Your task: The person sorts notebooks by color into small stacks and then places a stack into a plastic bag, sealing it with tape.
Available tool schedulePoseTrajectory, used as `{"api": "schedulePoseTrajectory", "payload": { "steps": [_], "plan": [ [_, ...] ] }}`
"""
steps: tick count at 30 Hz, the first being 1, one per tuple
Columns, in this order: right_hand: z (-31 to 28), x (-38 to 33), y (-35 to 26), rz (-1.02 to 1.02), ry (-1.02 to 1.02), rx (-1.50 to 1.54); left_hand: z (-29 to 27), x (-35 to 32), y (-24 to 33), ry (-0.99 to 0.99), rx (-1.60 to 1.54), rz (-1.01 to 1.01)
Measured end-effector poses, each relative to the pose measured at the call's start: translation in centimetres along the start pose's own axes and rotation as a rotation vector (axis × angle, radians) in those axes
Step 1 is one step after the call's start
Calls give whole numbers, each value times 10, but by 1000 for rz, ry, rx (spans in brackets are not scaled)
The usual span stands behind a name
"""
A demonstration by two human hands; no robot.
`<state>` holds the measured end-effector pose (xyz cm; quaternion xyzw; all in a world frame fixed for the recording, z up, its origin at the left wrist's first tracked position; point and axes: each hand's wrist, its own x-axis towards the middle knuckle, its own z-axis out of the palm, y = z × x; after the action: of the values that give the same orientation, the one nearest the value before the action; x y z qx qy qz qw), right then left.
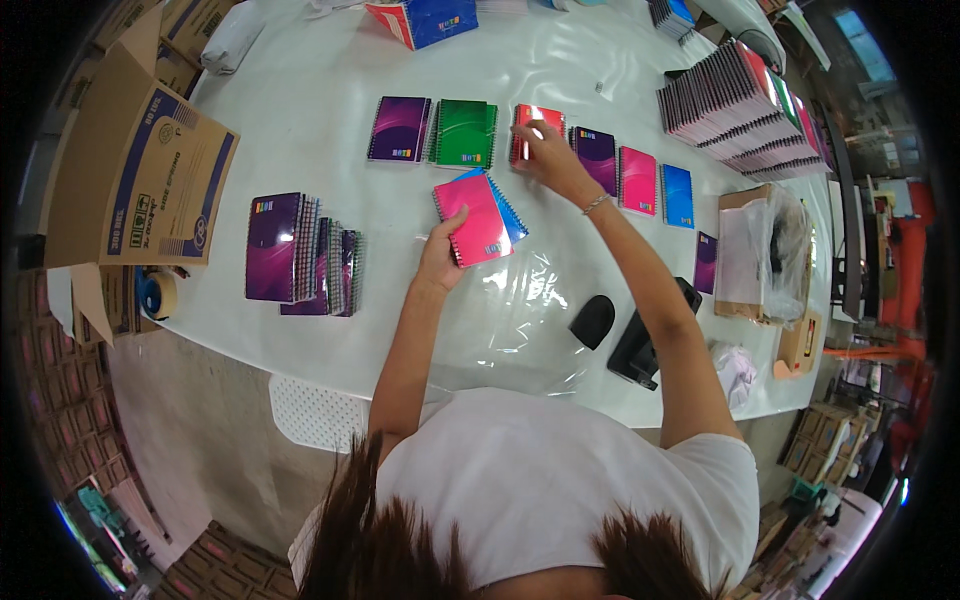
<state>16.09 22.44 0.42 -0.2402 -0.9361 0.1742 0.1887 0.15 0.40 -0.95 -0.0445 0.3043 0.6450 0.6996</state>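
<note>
My left hand (438, 255) grips a pink spiral notebook (482, 222) with a blue spiral notebook (513, 214) fanned out beneath it. Further off, my right hand (552, 152) has its bent fingers on a red spiral notebook (523, 122) and partly covers it. Left of the red one lie a green notebook (461, 135), seemingly stacked, and a purple one (398, 130). To its right, a row runs toward me: a dark purple notebook (596, 158), a pink one (637, 180), a blue one (677, 196) and another purple one (706, 262).
Purple notebook stacks (273, 250) stand at left beside an open cardboard box (170, 170). Tall notebook piles (735, 105) fill the far right, above a plastic-lined carton (745, 250). Near my right arm lie a black rounded object (593, 321) and a black device (632, 350).
</note>
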Motion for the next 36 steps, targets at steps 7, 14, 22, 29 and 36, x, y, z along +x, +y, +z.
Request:
{"api": "schedulePoseTrajectory", "payload": {
  "steps": [7,14,22,29,36],
  "plan": [
    [77,60,-34,526,300,156,-12,-11,6,80,-45,59],
    [78,72,-12,658,280,454,-24,-25,20,91,-92,154],
    [-11,40,-54,730,82,1485,-20,-51,30,48,-117,175],
    [-55,2,-121,670,-53,1418,15,-63,30,-70,-146,155],
    [-26,-21,-164,412,95,511,16,-84,26,-5,-111,179]
  ]
}}
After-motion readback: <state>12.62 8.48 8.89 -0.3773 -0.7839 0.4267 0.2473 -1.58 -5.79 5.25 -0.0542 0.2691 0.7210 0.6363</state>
